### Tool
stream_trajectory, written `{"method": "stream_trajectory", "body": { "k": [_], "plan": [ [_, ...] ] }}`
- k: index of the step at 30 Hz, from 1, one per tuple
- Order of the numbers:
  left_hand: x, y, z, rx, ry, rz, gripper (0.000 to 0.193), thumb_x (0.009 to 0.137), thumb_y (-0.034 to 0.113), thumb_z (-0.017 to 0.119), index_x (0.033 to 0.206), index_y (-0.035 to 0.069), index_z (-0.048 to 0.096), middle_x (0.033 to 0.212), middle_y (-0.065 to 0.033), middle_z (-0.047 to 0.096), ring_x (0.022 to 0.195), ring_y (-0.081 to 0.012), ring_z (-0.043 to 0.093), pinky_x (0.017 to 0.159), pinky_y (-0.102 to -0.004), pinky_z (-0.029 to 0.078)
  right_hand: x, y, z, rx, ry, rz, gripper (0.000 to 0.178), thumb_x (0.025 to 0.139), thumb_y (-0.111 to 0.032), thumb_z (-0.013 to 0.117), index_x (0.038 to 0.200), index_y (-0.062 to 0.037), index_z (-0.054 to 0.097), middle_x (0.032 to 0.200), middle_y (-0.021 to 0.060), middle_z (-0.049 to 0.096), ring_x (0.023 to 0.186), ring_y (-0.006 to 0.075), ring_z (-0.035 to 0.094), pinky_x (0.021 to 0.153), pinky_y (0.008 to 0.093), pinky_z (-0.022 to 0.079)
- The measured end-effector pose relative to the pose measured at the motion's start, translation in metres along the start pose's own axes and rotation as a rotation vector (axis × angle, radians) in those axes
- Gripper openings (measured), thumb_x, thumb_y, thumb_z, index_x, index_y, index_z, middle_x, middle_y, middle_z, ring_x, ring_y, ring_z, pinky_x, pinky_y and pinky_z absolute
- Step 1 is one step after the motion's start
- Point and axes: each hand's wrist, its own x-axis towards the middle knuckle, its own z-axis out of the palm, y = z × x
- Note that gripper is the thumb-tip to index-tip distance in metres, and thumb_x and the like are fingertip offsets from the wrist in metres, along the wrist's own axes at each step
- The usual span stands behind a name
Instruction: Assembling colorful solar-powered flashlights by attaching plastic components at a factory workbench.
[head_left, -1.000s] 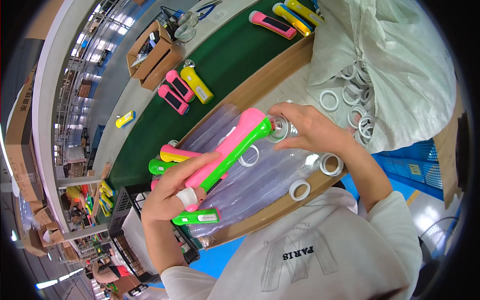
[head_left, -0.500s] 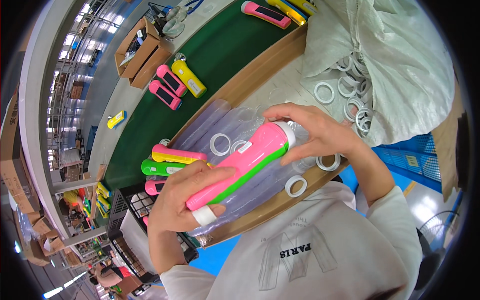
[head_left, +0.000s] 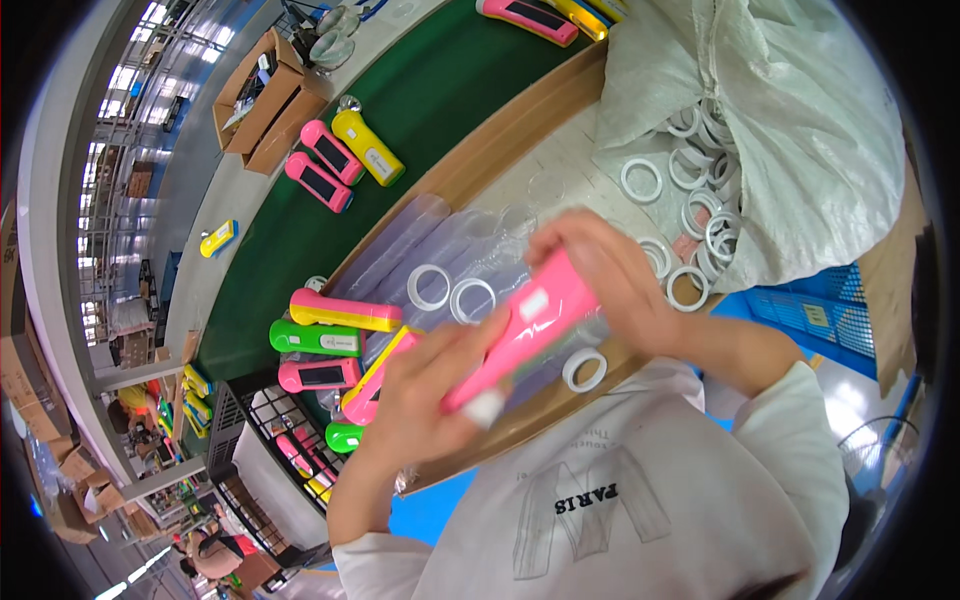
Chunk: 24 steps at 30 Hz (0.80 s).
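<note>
A person at a workbench grips a pink handheld torch [head_left: 522, 325] in both hands, held slantwise above the wooden bench edge [head_left: 520, 110], its upper end toward the right. The left hand [head_left: 425, 395] closes around the lower end, fingers curled over the body, with a white band visible on 1 fingertip. The right hand [head_left: 610, 280] wraps over the upper end, fingers folded tight across the head so that the tip is hidden.

Beneath the torch lie clear plastic sleeves [head_left: 420, 240] spread over the bench, with 2 white rings [head_left: 434, 287] resting on them just left of the hands and another white ring [head_left: 585, 368] near the bench's front edge below the right wrist. To the right, an open white woven sack [head_left: 790, 130] spills many more white rings [head_left: 700, 140].

Left of the hands, a yellow and pink torch [head_left: 345, 310], a green torch [head_left: 315, 340] and a pink torch [head_left: 320, 376] lie side by side at the end of a green conveyor belt [head_left: 440, 90]. Further up the belt sit 2 pink torches [head_left: 325, 165] and a yellow torch [head_left: 368, 147], close together. An open cardboard box [head_left: 262, 95] stands beside the belt on the far side. A black wire basket [head_left: 280, 450] below the bench holds more coloured torches.
</note>
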Motion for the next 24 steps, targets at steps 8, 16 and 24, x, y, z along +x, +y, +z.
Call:
{"method": "stream_trajectory", "body": {
  "k": [8,16,24],
  "plan": [
    [-0.014,-0.028,0.011,-0.130,0.002,0.016,0.063,0.073,0.015,0.074,0.132,0.013,0.054,0.101,-0.0155,0.062,0.075,-0.0283,0.063,0.064,-0.0384,0.052,0.021,0.017,0.003,0.182,-0.109,0.015,0.050,0.099,-0.042,0.036,0.118,0.0001,0.056,0.109,0.0110,0.063,0.099,0.0210,0.061,0.093,0.0327,0.046],
    [0.014,-0.035,0.039,0.099,0.185,0.050,0.061,0.077,0.011,0.072,0.134,0.010,0.051,0.097,-0.0150,0.064,0.073,-0.0256,0.062,0.055,-0.0336,0.049,0.046,0.035,-0.007,0.617,0.020,0.631,0.046,0.099,-0.038,0.038,0.097,-0.0003,0.064,0.090,0.0138,0.067,0.089,0.0219,0.064,0.084,0.0337,0.049],
    [-0.009,-0.058,0.082,-1.930,-0.018,-0.566,0.061,0.089,0.053,0.055,0.126,0.004,0.051,0.107,-0.0236,0.063,0.070,-0.0246,0.061,0.052,-0.0321,0.049,0.036,0.022,-0.015,0.744,-0.070,0.336,0.047,0.100,-0.039,0.045,0.129,-0.0017,0.051,0.117,0.0082,0.059,0.107,0.0161,0.057,0.091,0.0330,0.047]
  ]
}}
